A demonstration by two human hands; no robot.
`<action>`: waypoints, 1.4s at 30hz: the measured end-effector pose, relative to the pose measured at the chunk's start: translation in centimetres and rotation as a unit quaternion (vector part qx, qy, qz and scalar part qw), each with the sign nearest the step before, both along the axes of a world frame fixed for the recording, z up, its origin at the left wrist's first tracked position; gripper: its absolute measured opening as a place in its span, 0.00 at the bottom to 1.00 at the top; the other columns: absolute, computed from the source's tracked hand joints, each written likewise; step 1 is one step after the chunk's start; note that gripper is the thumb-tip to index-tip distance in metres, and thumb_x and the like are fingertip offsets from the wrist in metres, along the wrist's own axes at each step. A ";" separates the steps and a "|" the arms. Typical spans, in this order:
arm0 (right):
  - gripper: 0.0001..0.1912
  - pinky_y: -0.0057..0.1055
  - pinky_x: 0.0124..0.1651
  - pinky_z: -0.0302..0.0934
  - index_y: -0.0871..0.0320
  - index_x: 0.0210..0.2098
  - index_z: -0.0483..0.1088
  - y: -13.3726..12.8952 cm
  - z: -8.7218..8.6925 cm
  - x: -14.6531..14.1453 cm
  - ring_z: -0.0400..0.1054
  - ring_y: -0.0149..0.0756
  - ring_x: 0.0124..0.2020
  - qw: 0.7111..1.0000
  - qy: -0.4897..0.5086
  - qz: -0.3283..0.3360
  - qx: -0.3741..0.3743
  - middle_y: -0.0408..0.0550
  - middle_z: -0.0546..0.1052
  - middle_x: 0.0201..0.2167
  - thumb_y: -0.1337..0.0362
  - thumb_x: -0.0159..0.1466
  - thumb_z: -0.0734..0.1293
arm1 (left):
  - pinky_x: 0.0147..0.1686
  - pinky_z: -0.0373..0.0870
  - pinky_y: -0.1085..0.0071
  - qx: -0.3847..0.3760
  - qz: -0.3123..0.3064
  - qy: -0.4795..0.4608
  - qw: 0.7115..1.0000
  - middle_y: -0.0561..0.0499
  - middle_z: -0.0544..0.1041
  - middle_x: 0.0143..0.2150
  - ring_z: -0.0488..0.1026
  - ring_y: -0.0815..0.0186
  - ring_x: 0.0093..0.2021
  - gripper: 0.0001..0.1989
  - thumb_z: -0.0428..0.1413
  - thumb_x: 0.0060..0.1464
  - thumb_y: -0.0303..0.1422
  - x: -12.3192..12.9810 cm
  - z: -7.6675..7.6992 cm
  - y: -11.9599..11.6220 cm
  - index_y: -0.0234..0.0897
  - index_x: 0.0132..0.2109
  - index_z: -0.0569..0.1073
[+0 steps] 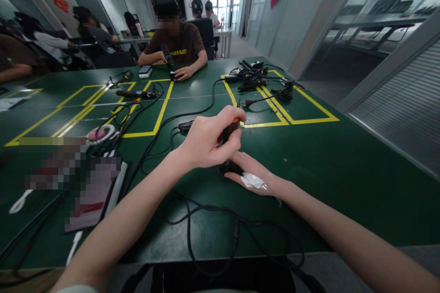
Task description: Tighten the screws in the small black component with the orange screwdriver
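Holding, two-handed. Black handle (229,132): is being gripped by the left hand (209,139), above the table (343,183). Dark piece (225,168), directly below: is being flanked by the right hand (252,168), fingers extended; whether it is being clasped cannot be told. Good handling, probably: handle being kept aligned, lower piece being braced, loose cable (235,231) being left clear.

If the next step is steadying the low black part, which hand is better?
Probably the right hand: it sits low, its thumb and fingers beside the black part. The left hand is higher, its fingers closed around a dark object.
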State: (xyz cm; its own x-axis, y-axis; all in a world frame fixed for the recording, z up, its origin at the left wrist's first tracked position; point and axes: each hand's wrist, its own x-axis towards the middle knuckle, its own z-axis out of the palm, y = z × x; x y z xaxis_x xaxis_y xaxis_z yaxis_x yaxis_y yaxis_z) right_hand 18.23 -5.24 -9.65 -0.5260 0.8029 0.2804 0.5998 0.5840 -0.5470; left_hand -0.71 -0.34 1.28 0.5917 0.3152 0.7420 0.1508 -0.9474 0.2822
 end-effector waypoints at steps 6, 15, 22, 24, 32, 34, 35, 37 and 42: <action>0.14 0.45 0.48 0.69 0.60 0.52 0.71 0.0 -0.1 0.0 0.74 0.48 0.43 1.000 -0.020 -0.004 0.000 0.56 0.80 0.45 0.62 0.70 0.70 | 0.25 0.60 0.80 0.051 0.047 -0.012 0.998 0.59 0.70 0.29 0.62 0.78 0.23 0.03 0.56 0.63 0.31 0.1 0.2 -0.1 0.37 0.43 0.70; 0.14 0.44 0.47 0.69 0.60 0.52 0.71 0.1 -0.3 0.0 0.73 0.48 0.43 1.000 -0.010 -0.007 0.002 0.56 0.80 0.45 0.61 0.69 0.70 | 0.23 0.54 0.80 0.055 0.052 -0.036 0.996 0.61 0.61 0.26 0.54 0.78 0.22 0.08 0.57 0.60 0.28 0.4 0.4 -0.1 0.37 0.34 0.64; 0.14 0.45 0.45 0.69 0.60 0.52 0.71 0.0 -0.2 0.1 0.73 0.48 0.42 1.000 -0.004 -0.007 -0.012 0.57 0.79 0.45 0.61 0.69 0.70 | 0.21 0.51 0.79 0.051 0.049 -0.046 0.996 0.63 0.56 0.22 0.52 0.79 0.19 0.13 0.57 0.55 0.26 0.2 0.7 -0.2 0.38 0.30 0.59; 0.14 0.45 0.46 0.69 0.59 0.52 0.71 0.0 -0.2 0.1 0.73 0.48 0.42 1.000 -0.007 -0.009 -0.013 0.56 0.79 0.45 0.61 0.69 0.70 | 0.21 0.53 0.79 0.053 0.053 -0.047 0.996 0.62 0.59 0.22 0.53 0.78 0.19 0.12 0.57 0.56 0.26 0.3 0.5 -0.2 0.38 0.30 0.61; 0.15 0.48 0.50 0.69 0.59 0.53 0.71 0.2 -0.5 0.1 0.74 0.49 0.44 1.000 -0.016 -0.001 0.004 0.57 0.80 0.47 0.60 0.70 0.70 | 0.36 0.72 0.80 0.039 0.034 -0.052 0.997 0.49 0.82 0.42 0.79 0.74 0.36 0.09 0.60 0.65 0.36 0.4 -0.1 0.1 0.35 0.47 0.73; 0.15 0.48 0.50 0.69 0.59 0.53 0.71 0.2 -0.7 0.1 0.74 0.50 0.44 1.000 -0.011 0.003 0.000 0.57 0.80 0.46 0.60 0.70 0.69 | 0.37 0.73 0.78 0.065 0.021 -0.048 0.996 0.49 0.82 0.41 0.79 0.72 0.36 0.14 0.60 0.65 0.42 0.3 -0.2 0.2 0.34 0.47 0.72; 0.15 0.49 0.50 0.69 0.60 0.53 0.71 0.2 -0.7 0.1 0.74 0.51 0.45 1.000 -0.006 0.005 0.000 0.57 0.79 0.46 0.60 0.70 0.69 | 0.36 0.73 0.77 0.083 0.012 -0.045 0.996 0.49 0.82 0.40 0.79 0.71 0.35 0.16 0.57 0.66 0.44 0.2 -0.2 0.2 0.34 0.47 0.72; 0.15 0.49 0.50 0.69 0.60 0.53 0.70 0.1 -0.7 0.1 0.74 0.51 0.45 1.000 0.006 0.007 0.001 0.57 0.79 0.47 0.60 0.70 0.69 | 0.34 0.72 0.74 0.107 -0.006 -0.039 0.993 0.48 0.81 0.38 0.77 0.70 0.32 0.17 0.49 0.70 0.45 0.1 -0.2 0.3 0.34 0.45 0.71; 0.14 0.46 0.48 0.69 0.57 0.53 0.70 0.0 -0.3 0.1 0.74 0.48 0.43 1.000 0.001 0.002 -0.002 0.55 0.79 0.45 0.61 0.70 0.69 | 0.32 0.71 0.75 0.080 0.015 -0.041 0.996 0.51 0.80 0.35 0.75 0.71 0.30 0.10 0.46 0.67 0.33 0.1 -0.2 0.1 0.35 0.44 0.71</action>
State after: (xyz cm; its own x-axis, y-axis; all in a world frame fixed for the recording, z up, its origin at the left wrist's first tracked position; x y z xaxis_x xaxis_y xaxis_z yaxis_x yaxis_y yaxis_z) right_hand 18.30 -5.24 -9.93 -0.5288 0.8018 0.2783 0.5959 0.5842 -0.5510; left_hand -0.64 -0.26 1.08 0.5195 0.2060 0.8292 0.1616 -0.9767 0.1413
